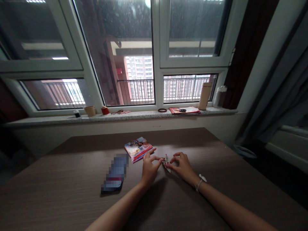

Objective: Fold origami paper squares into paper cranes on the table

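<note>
On the brown table (72, 192) both my hands meet over a small folded piece of printed paper (166, 163). My left hand (149, 168) pinches its left side with thumb and forefinger. My right hand (183, 165), with a bracelet at the wrist, presses and grips its right side with curled fingers. A stack of colourful printed sheets (138, 148) lies just behind my left hand. A dark flat object, blurred out (115, 173), rests to the left of my left forearm.
The stone window sill (144, 115) carries a small cup (90, 111), a red pot (105, 110), a red booklet (185, 110), a tall beige flask (204, 95) and a jar (219, 96). A grey curtain (284, 83) hangs at right.
</note>
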`<control>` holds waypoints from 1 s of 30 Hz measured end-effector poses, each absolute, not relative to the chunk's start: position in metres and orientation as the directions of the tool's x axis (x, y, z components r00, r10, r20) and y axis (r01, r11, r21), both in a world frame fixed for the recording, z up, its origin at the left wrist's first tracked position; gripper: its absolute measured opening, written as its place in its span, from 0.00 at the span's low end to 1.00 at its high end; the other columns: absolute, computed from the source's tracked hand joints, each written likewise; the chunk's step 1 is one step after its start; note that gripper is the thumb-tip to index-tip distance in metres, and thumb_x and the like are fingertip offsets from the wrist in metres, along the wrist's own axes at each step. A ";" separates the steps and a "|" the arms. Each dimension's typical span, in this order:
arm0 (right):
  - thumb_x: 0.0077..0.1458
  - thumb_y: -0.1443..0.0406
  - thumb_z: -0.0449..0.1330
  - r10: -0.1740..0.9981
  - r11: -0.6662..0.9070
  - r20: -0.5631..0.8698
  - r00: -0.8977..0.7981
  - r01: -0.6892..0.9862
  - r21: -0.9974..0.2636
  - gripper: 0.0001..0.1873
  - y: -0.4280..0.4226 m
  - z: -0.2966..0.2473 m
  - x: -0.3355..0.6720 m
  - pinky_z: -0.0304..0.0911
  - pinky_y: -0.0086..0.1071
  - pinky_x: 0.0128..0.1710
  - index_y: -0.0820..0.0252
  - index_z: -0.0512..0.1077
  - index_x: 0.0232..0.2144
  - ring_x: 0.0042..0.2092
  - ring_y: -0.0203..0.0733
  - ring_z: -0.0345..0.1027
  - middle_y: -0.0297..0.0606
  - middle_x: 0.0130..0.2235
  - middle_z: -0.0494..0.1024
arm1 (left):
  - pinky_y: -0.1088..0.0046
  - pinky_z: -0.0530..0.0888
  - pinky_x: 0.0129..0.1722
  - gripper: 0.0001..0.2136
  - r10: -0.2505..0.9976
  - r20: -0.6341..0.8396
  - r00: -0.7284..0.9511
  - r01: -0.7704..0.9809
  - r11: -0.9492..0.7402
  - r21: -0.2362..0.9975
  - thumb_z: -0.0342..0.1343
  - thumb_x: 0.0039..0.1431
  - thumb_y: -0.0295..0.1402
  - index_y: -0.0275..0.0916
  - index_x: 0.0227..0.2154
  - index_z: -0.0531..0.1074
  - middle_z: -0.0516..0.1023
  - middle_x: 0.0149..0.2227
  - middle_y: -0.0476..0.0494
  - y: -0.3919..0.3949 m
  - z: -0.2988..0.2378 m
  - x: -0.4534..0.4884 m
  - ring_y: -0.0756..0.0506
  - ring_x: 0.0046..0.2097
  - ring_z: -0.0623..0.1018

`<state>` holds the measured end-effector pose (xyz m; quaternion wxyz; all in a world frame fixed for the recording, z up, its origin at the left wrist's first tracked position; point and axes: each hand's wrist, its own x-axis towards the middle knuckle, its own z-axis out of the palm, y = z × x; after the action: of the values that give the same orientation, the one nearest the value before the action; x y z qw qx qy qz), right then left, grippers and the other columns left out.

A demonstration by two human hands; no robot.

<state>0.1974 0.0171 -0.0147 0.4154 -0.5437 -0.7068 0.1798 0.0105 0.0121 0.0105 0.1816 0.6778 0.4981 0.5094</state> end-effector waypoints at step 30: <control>0.50 0.57 0.58 0.920 0.391 0.351 -0.174 0.374 -0.841 0.10 0.031 -0.009 0.217 0.49 0.45 0.57 0.55 0.74 0.25 0.54 0.49 0.58 0.38 0.47 0.74 | 0.55 0.61 0.58 0.12 0.887 0.445 0.128 0.590 -0.429 0.684 0.54 0.59 0.38 0.47 0.44 0.76 0.72 0.52 0.44 0.027 -0.009 0.009 0.41 0.56 0.67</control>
<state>0.2165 0.0305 -0.0090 0.4485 -0.4602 -0.7032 0.3042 0.0090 0.0268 -0.0089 0.1744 0.7306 0.5053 0.4249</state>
